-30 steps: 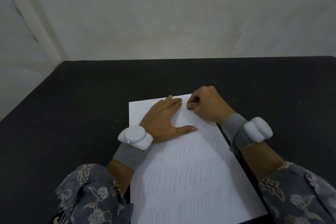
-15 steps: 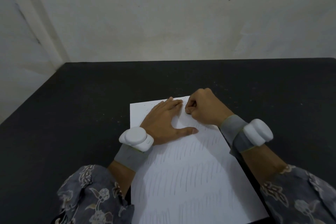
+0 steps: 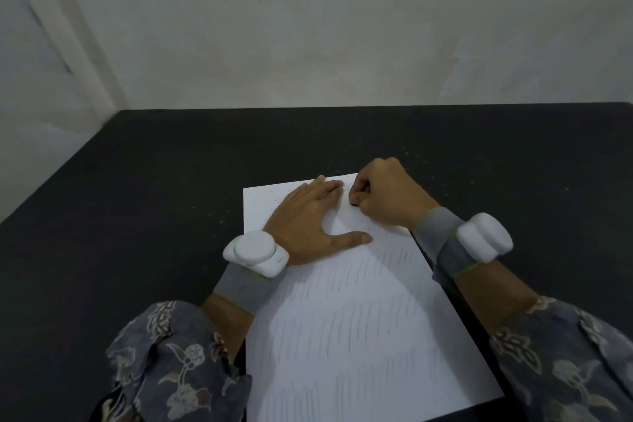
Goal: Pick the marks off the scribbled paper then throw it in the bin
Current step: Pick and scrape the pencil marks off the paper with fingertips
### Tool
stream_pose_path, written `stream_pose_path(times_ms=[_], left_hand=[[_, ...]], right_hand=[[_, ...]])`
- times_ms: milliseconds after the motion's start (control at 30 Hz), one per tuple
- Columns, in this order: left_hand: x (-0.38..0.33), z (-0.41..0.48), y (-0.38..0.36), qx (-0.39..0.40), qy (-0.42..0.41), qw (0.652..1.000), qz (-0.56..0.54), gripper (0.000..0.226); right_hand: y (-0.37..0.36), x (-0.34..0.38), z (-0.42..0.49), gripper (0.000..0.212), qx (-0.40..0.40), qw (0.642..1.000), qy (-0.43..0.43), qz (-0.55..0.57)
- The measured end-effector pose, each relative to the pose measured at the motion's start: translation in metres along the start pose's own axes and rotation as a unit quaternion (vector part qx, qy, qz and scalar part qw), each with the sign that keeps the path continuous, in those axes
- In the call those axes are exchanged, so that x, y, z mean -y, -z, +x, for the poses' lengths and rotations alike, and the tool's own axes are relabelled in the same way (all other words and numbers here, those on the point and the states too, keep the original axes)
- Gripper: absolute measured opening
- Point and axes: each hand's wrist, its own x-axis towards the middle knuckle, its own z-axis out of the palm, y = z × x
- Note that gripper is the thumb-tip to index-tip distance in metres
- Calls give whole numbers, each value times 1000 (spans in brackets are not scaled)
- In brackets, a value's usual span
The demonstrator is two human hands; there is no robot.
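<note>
A: How are the hands placed?

B: The left hand point(image 3: 305, 221) is spread flat on the paper point(image 3: 359, 319); the right hand point(image 3: 385, 195) is curled at the far edge, and whether anything is pinched cannot be told.

A: What could go wrong?

B: The sheet, laid on the black table point(image 3: 137, 216), could be creased if it is rubbed hard. No bin is seen.

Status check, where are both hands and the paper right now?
Left hand flat, pressing the white pencil-marked paper sheet on the black table. Right hand curled at the sheet's top edge; grip contents hidden. No bin in view.
</note>
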Motion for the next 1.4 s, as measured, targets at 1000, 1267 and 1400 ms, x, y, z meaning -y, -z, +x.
stream_pose_path(times_ms=[1000, 1267, 1400], left_hand=[[-1, 1, 3, 12, 12, 1000, -7, 97], [2, 1, 1, 14, -3, 1000, -6, 102], [-2, 0, 4, 26, -6, 1000, 15, 92]], right_hand=[[28, -6, -12, 16, 35, 887, -101, 450], [26, -8, -14, 19, 72, 847, -111, 514], [40, -22, -13, 19, 23, 862, -98, 496]])
